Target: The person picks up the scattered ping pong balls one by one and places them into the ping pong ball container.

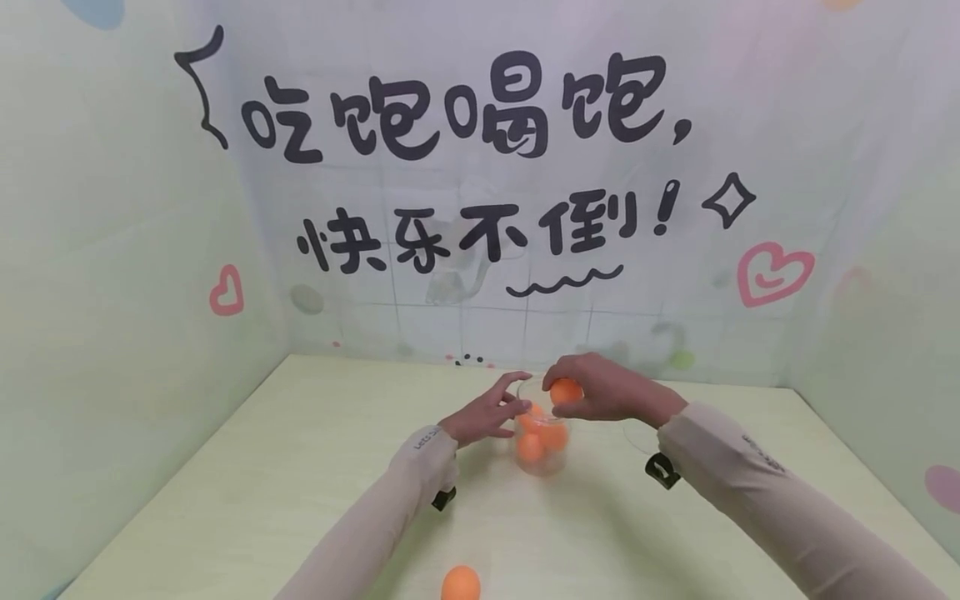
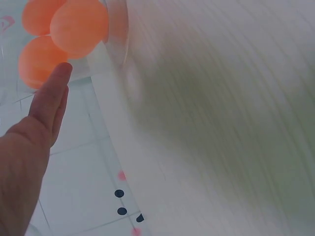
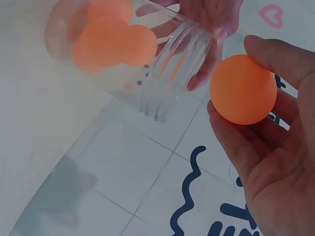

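Note:
A clear jar [image 1: 542, 462] with a threaded mouth stands on the table, holding several orange ping-pong balls [image 3: 103, 42]. At its left side is my left hand [image 1: 486, 412], fingers spread and fairly straight around the upper part of the jar. One finger [image 2: 51, 96] shows extended beside the jar wall in the left wrist view. My right hand [image 1: 607, 390] pinches another orange ping-pong ball [image 3: 243, 89] between thumb and fingertips, right at the jar's mouth. That ball is outside the jar in the right wrist view.
One loose orange ball [image 1: 461, 583] lies at the table's near edge, partly cut off by the frame. A thin clear round outline [image 1: 639, 437] shows on the table by the right wrist. A printed cloth [image 1: 465, 333] hangs behind the pale table [image 1: 247, 483].

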The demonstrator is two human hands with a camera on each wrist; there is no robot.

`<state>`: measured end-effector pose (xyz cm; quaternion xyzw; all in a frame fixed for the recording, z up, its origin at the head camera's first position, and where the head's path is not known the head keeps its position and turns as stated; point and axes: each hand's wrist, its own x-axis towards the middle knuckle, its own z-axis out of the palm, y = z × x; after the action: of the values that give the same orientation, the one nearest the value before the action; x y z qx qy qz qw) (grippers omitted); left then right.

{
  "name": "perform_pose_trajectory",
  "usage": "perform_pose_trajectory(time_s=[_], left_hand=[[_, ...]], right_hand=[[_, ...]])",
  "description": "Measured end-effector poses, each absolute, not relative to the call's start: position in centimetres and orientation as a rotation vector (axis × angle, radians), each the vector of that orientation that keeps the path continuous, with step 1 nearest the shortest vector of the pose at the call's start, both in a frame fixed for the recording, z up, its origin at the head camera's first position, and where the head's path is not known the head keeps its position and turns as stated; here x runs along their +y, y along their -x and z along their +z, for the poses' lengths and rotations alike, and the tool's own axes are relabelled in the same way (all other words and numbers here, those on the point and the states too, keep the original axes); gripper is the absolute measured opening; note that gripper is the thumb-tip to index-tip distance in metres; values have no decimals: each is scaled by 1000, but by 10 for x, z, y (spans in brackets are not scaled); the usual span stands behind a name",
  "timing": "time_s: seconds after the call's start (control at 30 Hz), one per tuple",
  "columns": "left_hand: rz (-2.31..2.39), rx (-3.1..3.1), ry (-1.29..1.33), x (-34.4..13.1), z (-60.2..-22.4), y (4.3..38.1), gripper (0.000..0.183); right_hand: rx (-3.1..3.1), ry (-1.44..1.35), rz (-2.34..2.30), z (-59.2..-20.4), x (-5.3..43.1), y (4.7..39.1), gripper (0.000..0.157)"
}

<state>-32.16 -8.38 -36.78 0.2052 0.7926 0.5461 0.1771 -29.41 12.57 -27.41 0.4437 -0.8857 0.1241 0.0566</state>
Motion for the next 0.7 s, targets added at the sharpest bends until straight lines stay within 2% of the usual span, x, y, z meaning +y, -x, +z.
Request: perform_pose_trajectory(time_s=[0.7], left_hand=[[1559, 2238, -583, -84, -370, 322, 53]], right_hand=[[-2779, -1280, 414, -287, 111, 311, 19]])
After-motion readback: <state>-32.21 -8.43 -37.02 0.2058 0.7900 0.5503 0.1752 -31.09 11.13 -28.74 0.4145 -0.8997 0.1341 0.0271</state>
